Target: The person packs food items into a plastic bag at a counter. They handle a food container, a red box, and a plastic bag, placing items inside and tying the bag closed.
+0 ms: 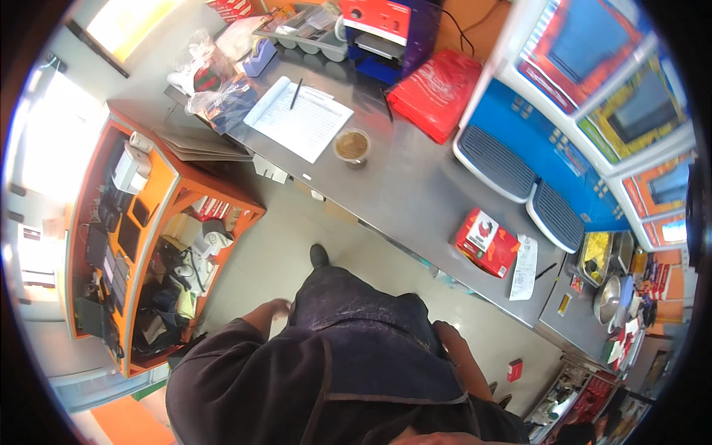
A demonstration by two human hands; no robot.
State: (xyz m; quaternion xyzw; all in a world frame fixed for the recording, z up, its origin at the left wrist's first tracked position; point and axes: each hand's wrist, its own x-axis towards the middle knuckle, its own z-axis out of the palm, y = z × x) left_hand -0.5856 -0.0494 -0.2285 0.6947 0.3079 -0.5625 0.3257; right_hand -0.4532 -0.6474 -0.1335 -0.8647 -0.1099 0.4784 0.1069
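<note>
My left hand [282, 306] hangs beside my left hip, over the floor; its fingers are partly hidden. On the other side my right hand [446, 334] is down by my right thigh, with the fingertips out of sight behind it. Neither hand touches the steel counter [400, 206] in front of me. A clear cup of brown drink [352, 146] stands on that counter. Left of it lies an open notepad [303, 125] with handwriting, a dark pen [296, 94] across its page. Farther right are a red printed food box [487, 242], a paper receipt [524, 268] and a black pen [545, 271].
Red plastic bags [436, 94] lie near a drinks dispenser with grey drip trays [495, 161]. A blue tape dispenser [260, 57] sits at the counter's left end. An orange shelf unit [175, 183] flanks me. A metal bowl [607, 300] stands far right; a red packet [514, 370] is on the floor.
</note>
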